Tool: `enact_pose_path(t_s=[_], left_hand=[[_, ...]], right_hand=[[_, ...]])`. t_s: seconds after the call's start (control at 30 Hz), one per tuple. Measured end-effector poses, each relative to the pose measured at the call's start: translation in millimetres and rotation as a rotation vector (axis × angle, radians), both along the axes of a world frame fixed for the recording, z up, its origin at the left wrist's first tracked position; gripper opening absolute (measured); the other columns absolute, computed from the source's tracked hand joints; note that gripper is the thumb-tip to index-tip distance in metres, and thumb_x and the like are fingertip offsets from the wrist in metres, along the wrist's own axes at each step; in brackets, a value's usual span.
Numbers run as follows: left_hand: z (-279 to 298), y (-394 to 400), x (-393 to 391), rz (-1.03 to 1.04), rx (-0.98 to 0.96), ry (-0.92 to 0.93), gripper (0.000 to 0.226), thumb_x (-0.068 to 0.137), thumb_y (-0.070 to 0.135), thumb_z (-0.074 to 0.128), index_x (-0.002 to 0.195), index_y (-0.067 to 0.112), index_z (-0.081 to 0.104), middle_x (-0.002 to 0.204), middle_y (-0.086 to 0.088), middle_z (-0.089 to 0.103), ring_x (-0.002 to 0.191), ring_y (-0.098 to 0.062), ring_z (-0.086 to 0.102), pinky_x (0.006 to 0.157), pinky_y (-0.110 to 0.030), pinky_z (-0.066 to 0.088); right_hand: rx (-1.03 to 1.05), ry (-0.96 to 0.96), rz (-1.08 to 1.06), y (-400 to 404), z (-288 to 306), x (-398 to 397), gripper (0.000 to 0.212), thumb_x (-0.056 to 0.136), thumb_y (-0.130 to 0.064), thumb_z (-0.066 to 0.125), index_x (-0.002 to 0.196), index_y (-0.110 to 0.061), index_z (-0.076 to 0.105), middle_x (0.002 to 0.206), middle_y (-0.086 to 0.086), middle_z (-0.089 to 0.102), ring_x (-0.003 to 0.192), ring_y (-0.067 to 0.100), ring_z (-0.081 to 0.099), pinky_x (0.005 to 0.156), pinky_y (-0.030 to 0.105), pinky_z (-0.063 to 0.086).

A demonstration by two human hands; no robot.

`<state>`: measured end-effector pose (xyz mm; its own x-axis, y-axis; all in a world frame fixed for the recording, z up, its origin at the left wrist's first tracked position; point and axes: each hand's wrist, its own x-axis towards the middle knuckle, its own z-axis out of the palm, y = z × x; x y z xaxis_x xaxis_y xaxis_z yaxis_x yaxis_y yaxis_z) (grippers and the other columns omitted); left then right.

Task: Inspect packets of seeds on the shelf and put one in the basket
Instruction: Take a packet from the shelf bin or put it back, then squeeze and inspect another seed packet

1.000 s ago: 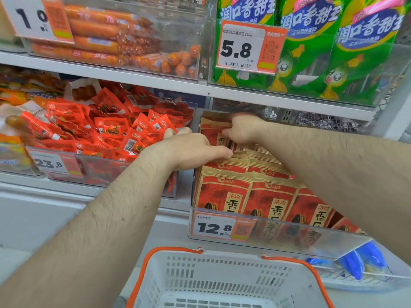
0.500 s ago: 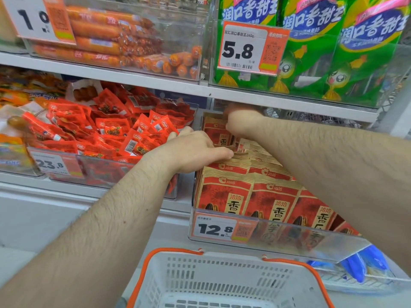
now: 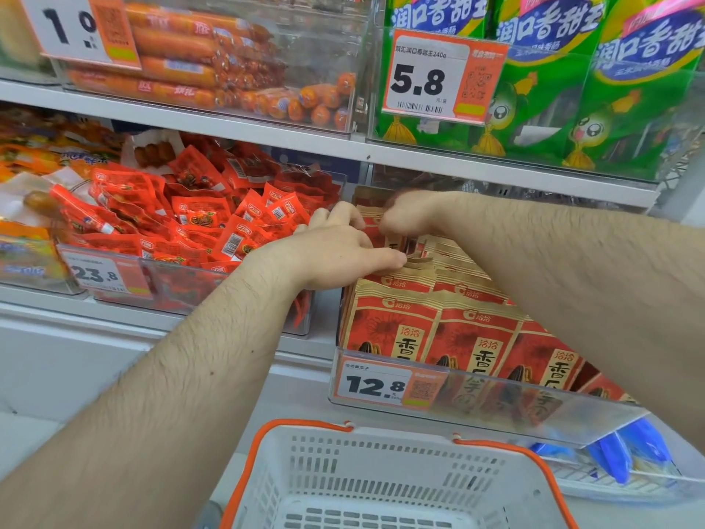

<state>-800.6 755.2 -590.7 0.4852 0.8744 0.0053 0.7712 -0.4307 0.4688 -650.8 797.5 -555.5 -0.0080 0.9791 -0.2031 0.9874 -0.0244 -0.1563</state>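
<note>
Your left hand (image 3: 335, 257) lies flat over the tops of the seed packets (image 3: 431, 322), fingers fairly straight and spread, thumb pointing right along the upper edges of the rows. Your right hand (image 3: 410, 213) reaches in from the right, deeper on the shelf (image 3: 419, 158); its fingers are curled down into the back rows, and they seem to pinch the top of one packet there, though motion blur keeps you from seeing the grip clearly. Both hands sit close together, nearly touching, at the far end of the clear bin (image 3: 572, 418) that holds the packets.

Those packets stand upright in rows, red and tan, behind the bin's sloping front wall, which carries a price tag reading 12.8 (image 3: 375, 385). None of them is lifted out. Below, the white basket with orange handles (image 3: 381, 479) sits just in front of the bin. To the left, a second clear bin is heaped with small red snack pouches (image 3: 198, 219). On the shelf above you have orange sausages (image 3: 183, 51) and green bags (image 3: 629, 93).
</note>
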Motion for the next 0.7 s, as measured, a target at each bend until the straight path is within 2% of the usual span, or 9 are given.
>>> enact_pose_path(t_s=[0.03, 0.1, 0.17, 0.2, 0.27, 0.37, 0.5, 0.6, 0.7], left_hand=[[-0.4, 1.4, -0.6, -0.020, -0.016, 0.003, 0.056, 0.089, 0.071, 0.044, 0.107, 0.028, 0.074, 0.129, 0.011, 0.041, 0.125, -0.016, 0.034, 0.112, -0.042, 0.029], [-0.1, 2.5, -2.5, -0.070, -0.051, -0.021, 0.054, 0.091, 0.070, 0.043, 0.100, 0.028, 0.076, 0.117, 0.011, 0.060, 0.112, -0.009, 0.053, 0.106, -0.040, 0.041], [0.7, 1.3, -4.2, -0.083, -0.077, -0.073, 0.048, 0.091, 0.067, 0.047, 0.108, 0.031, 0.074, 0.110, 0.013, 0.069, 0.103, -0.006, 0.062, 0.102, -0.038, 0.047], [1.3, 0.4, -4.8, -0.076, -0.072, -0.089, 0.047, 0.091, 0.066, 0.048, 0.113, 0.032, 0.073, 0.111, 0.014, 0.070, 0.104, -0.006, 0.063, 0.102, -0.038, 0.047], [2.9, -2.6, -4.9, -0.059, -0.047, -0.084, 0.047, 0.091, 0.065, 0.049, 0.118, 0.032, 0.070, 0.115, 0.013, 0.069, 0.106, -0.008, 0.062, 0.102, -0.037, 0.047], [4.9, -5.3, -4.5, -0.044, -0.042, -0.065, 0.049, 0.093, 0.064, 0.047, 0.122, 0.029, 0.067, 0.116, 0.010, 0.067, 0.106, -0.010, 0.061, 0.099, -0.035, 0.047], [1.8, -7.8, -5.9, -0.040, -0.073, -0.111, 0.049, 0.094, 0.063, 0.046, 0.119, 0.028, 0.068, 0.113, 0.010, 0.068, 0.106, -0.011, 0.062, 0.098, -0.036, 0.047], [-2.2, -10.4, -6.9, 0.008, 0.026, -0.198, 0.055, 0.087, 0.070, 0.045, 0.102, 0.025, 0.074, 0.105, 0.003, 0.068, 0.105, -0.020, 0.061, 0.097, -0.042, 0.048], [-1.5, -13.1, -10.1, 0.061, 0.215, -0.340, 0.051, 0.076, 0.071, 0.040, 0.065, 0.027, 0.064, 0.076, -0.005, 0.050, 0.090, -0.033, 0.056, 0.087, -0.046, 0.048]], right_hand=[[0.008, -0.049, -0.019, 0.3, -0.7, -0.1, 0.015, 0.098, -0.023, 0.049, 0.096, -0.015, 0.062, 0.092, 0.002, 0.060, 0.073, 0.012, 0.054, 0.064, 0.028, 0.039], [0.005, -0.042, -0.045, 0.2, -1.2, 1.2, 0.028, 0.102, -0.029, 0.049, 0.122, -0.014, 0.061, 0.109, 0.003, 0.062, 0.089, 0.016, 0.059, 0.080, 0.031, 0.042], [0.026, -0.034, -0.055, -5.1, 2.1, 2.6, 0.038, 0.103, -0.034, 0.048, 0.134, -0.013, 0.055, 0.126, 0.004, 0.060, 0.109, 0.022, 0.058, 0.095, 0.036, 0.042], [0.070, -0.023, -0.054, -7.6, 3.7, 3.7, 0.040, 0.102, -0.035, 0.049, 0.135, -0.013, 0.054, 0.129, 0.005, 0.060, 0.112, 0.023, 0.057, 0.097, 0.036, 0.043], [0.194, 0.004, -0.030, -15.2, 7.1, 5.0, 0.037, 0.101, -0.034, 0.051, 0.130, -0.012, 0.058, 0.121, 0.005, 0.064, 0.105, 0.022, 0.060, 0.088, 0.033, 0.047], [0.340, 0.004, 0.081, -30.9, 6.5, 7.4, 0.027, 0.100, -0.032, 0.052, 0.112, -0.015, 0.068, 0.087, -0.003, 0.065, 0.085, 0.018, 0.062, 0.071, 0.028, 0.045], [0.479, 0.039, 0.124, -60.3, 4.7, 15.1, 0.020, 0.099, -0.032, 0.052, 0.094, -0.022, 0.069, 0.068, -0.011, 0.055, 0.078, 0.020, 0.059, 0.072, 0.032, 0.047], [0.627, 0.167, 0.066, -82.9, 3.9, 22.4, 0.023, 0.098, -0.031, 0.053, 0.081, -0.020, 0.063, 0.070, -0.002, 0.061, 0.079, 0.025, 0.060, 0.069, 0.033, 0.046], [0.738, 0.416, -0.079, -101.1, 1.5, 33.1, 0.025, 0.097, -0.031, 0.054, 0.080, -0.017, 0.067, 0.080, 0.004, 0.069, 0.080, 0.025, 0.062, 0.074, 0.037, 0.050]])
